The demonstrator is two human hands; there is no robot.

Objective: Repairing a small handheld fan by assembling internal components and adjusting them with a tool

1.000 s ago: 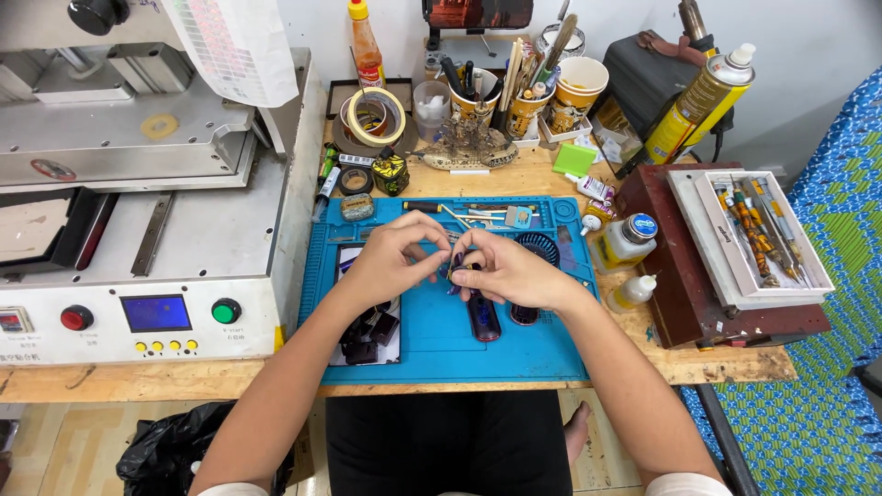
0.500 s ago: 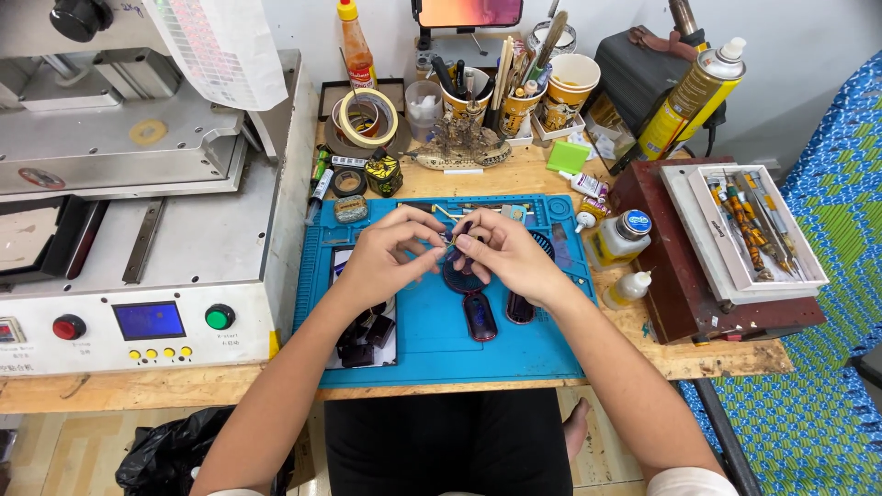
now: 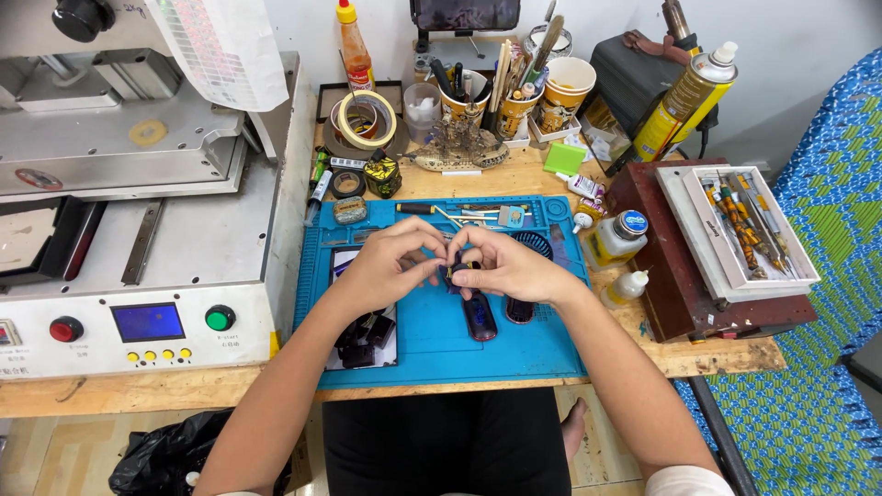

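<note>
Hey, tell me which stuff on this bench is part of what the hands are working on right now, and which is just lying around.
In use:
left hand
right hand
small dark part pinched between the fingertips of both
blue work mat under the hands

Lying about:
dark oblong piece on the mat
tape rolls
yellow spray can
paper cups of tools
small glue bottle
grey machine

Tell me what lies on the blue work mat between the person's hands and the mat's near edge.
In the head view, a dark oblong phone-like device lies on the blue work mat, just below the left hand and right hand; beyond it, the mat is bare.
</note>
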